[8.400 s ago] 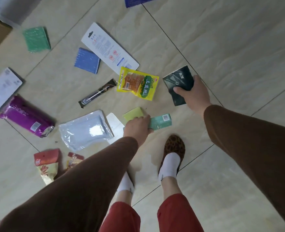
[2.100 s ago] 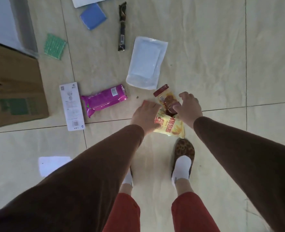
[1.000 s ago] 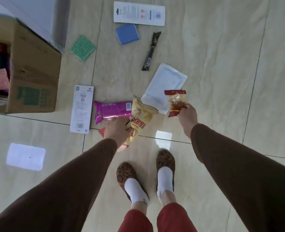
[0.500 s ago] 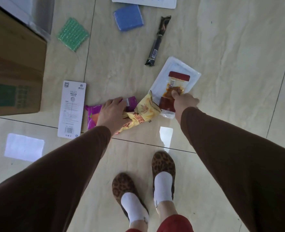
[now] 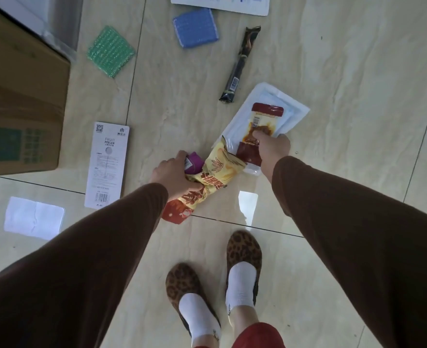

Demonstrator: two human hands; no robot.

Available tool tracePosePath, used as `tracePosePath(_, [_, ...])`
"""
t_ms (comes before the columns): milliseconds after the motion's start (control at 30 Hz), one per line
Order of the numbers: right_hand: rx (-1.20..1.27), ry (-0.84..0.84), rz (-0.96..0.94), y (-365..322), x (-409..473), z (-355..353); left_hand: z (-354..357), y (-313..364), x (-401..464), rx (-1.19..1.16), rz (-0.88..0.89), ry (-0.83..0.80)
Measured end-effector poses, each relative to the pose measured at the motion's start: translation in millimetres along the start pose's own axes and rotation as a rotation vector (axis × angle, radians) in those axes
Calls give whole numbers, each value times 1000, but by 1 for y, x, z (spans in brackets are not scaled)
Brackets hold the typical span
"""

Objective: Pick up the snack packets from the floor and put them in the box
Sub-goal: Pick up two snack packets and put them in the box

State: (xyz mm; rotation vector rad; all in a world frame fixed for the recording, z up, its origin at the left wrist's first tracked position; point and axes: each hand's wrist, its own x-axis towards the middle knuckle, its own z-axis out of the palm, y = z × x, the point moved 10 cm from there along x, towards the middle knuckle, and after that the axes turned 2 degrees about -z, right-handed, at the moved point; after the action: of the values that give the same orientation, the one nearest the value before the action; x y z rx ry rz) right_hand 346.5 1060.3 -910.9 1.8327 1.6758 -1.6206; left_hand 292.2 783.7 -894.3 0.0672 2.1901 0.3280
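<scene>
I read the yellow-and-red snack packet [image 5: 213, 177] as gripped in the left hand [image 5: 173, 173], together with the end of a purple packet [image 5: 194, 163]; the fingers are wrapped closed around both. The right hand [image 5: 272, 149] is closed on a red-topped sauce packet [image 5: 258, 126] and presses down onto a white flat pouch [image 5: 267, 116] lying on the floor beneath it. I cannot tell whether the pouch itself is pinched yet.

Still on the floor: a dark stick packet [image 5: 240, 66] just beyond the pouch, a blue pad [image 5: 195, 27], a green pad [image 5: 110, 51], and a fruit peeler card [image 5: 107, 164] near the left hand. The cardboard box [image 5: 21, 96] sits at far left, well apart from both hands.

Risks from here:
- Two packets in one fist: the slick film may let the purple one slide out during the carry.
- The flat pouch offers no raised edge; a loaded hand may fail to lift it, or drop the sauce packet trying.
- The crimped yellow packet may crush under a tight grip.
</scene>
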Motion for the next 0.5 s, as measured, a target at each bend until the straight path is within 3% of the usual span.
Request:
tracePosePath(267, [-109, -38, -171, -45, -76, -56, -35, -24, -84, -726, -232, 19])
tracePosePath(500, [-213, -256, -261, -109, -215, -23, -145, -64, -180, -821, -313, 122])
